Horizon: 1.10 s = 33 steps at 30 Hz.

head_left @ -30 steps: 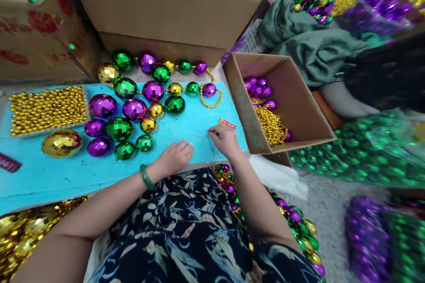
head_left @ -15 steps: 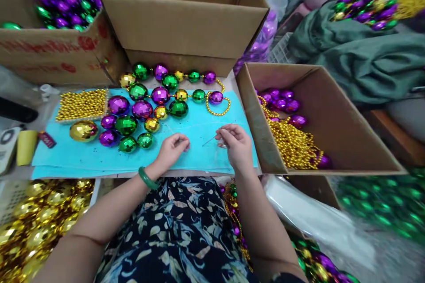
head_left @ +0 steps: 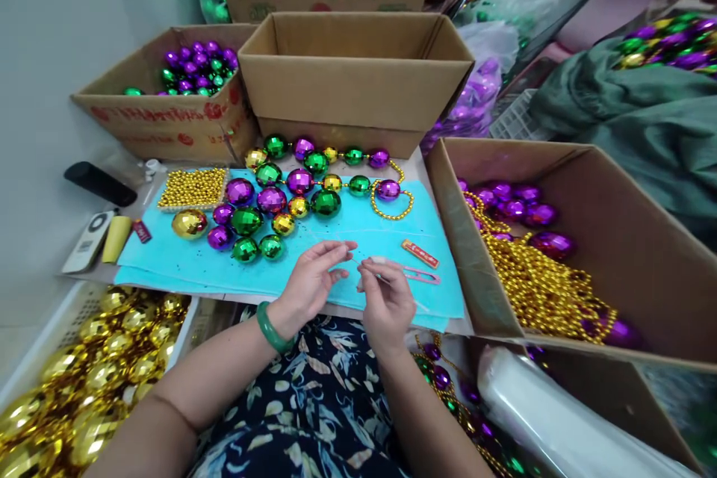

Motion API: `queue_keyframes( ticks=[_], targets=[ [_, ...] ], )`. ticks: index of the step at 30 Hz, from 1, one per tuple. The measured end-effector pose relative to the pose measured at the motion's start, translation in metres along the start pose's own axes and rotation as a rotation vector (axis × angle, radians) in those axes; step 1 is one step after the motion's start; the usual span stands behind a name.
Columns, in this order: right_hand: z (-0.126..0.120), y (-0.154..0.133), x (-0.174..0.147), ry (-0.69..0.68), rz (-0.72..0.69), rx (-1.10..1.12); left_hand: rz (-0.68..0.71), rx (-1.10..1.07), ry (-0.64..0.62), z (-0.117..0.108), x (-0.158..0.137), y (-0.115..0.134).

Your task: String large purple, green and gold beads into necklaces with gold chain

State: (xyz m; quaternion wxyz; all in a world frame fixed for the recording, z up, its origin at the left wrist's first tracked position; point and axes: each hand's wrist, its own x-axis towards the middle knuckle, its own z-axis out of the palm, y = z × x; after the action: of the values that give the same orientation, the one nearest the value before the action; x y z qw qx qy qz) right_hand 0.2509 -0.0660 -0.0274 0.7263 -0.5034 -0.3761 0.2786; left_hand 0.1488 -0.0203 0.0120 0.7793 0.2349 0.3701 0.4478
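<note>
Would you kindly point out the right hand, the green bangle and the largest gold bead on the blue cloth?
Right hand (head_left: 389,306): head view, middle of the hand.
Green bangle (head_left: 269,331): head view, outer side of the band.
Largest gold bead (head_left: 189,224): head view, middle of its surface.

Free lane over blue cloth (head_left: 168,265) left of the hands (head_left: 314,282); faceted beads (head_left: 272,200) beyond; carton wall (head_left: 482,278) rightward

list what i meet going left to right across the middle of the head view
Yellow item, small dark red packet, large gold bead, left hand, right hand, gold bead strands in the cardboard box.
</note>
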Motion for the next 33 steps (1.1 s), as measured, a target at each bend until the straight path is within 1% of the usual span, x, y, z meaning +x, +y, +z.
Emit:
queue_keyframes(
  ticks=[1,2,3,5,6,7,9,12,15,20,23,26,28,30,31,32,33],
  targets=[
    [0.0,-0.001,-0.004,-0.014,0.02,0.004,0.04,0.021,0.004,0.001,-0.001,-0.001],
    [-0.001,-0.002,-0.006,-0.04,0.086,0.046,0.093,0.064,0.011,0.002,-0.002,-0.003],
    [-0.001,-0.004,-0.007,-0.083,0.194,0.122,0.158,0.13,0.018,0.002,-0.002,-0.004],
    [0.001,-0.007,-0.004,-0.192,0.46,0.327,0.305,0.296,0.033,0.001,-0.003,-0.005],
    [0.004,-0.007,-0.002,-0.238,0.573,0.424,0.371,0.374,0.04,0.0,-0.003,-0.006],
    [0.007,-0.008,0.0,-0.266,0.656,0.502,0.421,0.437,0.052,-0.001,-0.002,-0.005],
    [0.014,-0.006,0.002,-0.267,0.736,0.592,0.467,0.498,0.078,-0.004,-0.001,-0.005],
    [0.025,-0.003,0.003,-0.235,0.766,0.602,0.44,0.49,0.111,-0.008,0.001,-0.003],
    [0.031,-0.001,0.003,-0.219,0.773,0.54,0.425,0.49,0.127,-0.012,0.004,-0.002],
    [0.034,0.001,0.004,-0.219,0.825,0.38,0.388,0.467,0.193,-0.019,0.012,-0.005],
    [0.032,0.002,-0.001,-0.22,0.806,0.331,0.395,0.437,0.228,-0.028,0.02,0.0],
    [0.025,0.0,-0.006,-0.236,0.813,0.315,0.488,0.397,0.26,-0.043,0.026,0.019],
    [0.017,-0.003,-0.005,-0.256,0.847,0.305,0.593,0.372,0.27,-0.052,0.028,0.038],
    [0.008,-0.01,0.0,-0.245,0.846,0.256,0.692,0.394,0.291,-0.056,0.026,0.057],
    [0.002,-0.014,0.004,-0.223,0.823,0.207,0.711,0.421,0.3,-0.055,0.021,0.064],
    [-0.003,-0.017,0.008,-0.2,0.782,0.151,0.702,0.45,0.303,-0.053,0.016,0.068],
    [-0.008,-0.018,0.014,-0.176,0.733,0.073,0.662,0.473,0.293,-0.05,0.01,0.069]
  ],
)
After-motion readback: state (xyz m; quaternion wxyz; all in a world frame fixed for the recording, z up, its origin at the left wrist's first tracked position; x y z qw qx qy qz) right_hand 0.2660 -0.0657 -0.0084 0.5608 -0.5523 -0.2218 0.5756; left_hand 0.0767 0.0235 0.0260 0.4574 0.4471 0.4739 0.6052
